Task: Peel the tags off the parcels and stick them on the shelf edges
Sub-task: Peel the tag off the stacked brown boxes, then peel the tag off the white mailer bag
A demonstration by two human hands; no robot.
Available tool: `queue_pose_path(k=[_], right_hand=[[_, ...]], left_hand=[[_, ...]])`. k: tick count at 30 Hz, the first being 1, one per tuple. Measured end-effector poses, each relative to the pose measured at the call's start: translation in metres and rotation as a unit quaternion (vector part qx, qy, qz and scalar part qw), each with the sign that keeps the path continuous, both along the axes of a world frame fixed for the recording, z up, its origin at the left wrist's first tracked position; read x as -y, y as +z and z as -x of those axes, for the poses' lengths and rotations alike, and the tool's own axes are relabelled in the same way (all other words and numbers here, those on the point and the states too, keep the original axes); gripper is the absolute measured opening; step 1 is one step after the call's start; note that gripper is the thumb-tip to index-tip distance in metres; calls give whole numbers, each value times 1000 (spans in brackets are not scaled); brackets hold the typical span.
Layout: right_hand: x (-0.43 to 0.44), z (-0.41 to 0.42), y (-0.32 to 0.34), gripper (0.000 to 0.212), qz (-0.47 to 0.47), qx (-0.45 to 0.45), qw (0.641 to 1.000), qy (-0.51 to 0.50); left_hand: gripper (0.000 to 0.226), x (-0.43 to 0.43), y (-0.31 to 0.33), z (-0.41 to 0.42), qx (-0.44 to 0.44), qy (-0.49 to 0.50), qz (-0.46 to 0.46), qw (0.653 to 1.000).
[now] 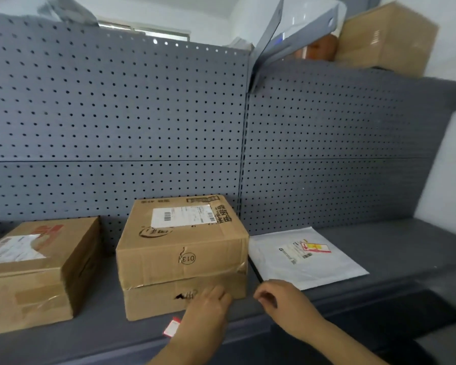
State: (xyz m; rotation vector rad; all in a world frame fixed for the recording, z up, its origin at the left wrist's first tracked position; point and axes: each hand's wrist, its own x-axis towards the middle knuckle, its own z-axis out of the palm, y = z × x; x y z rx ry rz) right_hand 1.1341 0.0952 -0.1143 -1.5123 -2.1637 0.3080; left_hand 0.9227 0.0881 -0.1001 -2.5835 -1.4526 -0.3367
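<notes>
On my far left sits a brown box (34,270) with a white label on top; next to it is a taller box (182,256), really two boxes stacked, right in front of me. A small red and white tag (172,326) lies flat on the gray shelf (406,248) near the front edge, just below the stack; I think it is already stuck down there, but the picture is a bit blurry so I am not sure. My left hand (208,309) is open with flat fingers, resting against the bottom box, right beside that tag; it holds nothing. My right hand (277,299) is loosely curled, close to the corner of the stack; I cannot see anything in it. To the right lies a flat white bag (308,259) with its own red and yellow tag (317,248) still on it.

I think I am between tags now; next I need to reach over to the white bag, pick at a corner of its tag, and peel slowly so it does not rip. Nothing blocks the way. Behind is a gray wall with holes (116,114); another box (387,38) sits up top.
</notes>
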Motion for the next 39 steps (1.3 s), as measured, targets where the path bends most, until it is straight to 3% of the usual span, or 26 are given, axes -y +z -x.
queue_pose_path(k=[9,16,24,31,36,39], right_hand=[[-14,-70,8,15,-19,-13,995,-99],[-50,-132,-4,14,20,-15,984,-178],[-107,-174,-6,14,27,-30,958,-284],[-150,-179,-14,34,74,-46,915,-393],[-176,-177,-20,74,133,-4,870,-474],[-187,-178,-22,83,147,12,864,-482]], left_hand=[[32,-44,-2,-89,95,-122,24,988],[28,-84,4,-157,181,-114,64,975],[26,-134,7,-202,215,-60,80,972],[26,-165,-2,-218,222,-25,102,969],[27,-174,-5,-226,190,-12,101,976],[27,-176,-8,-229,161,-15,105,981]])
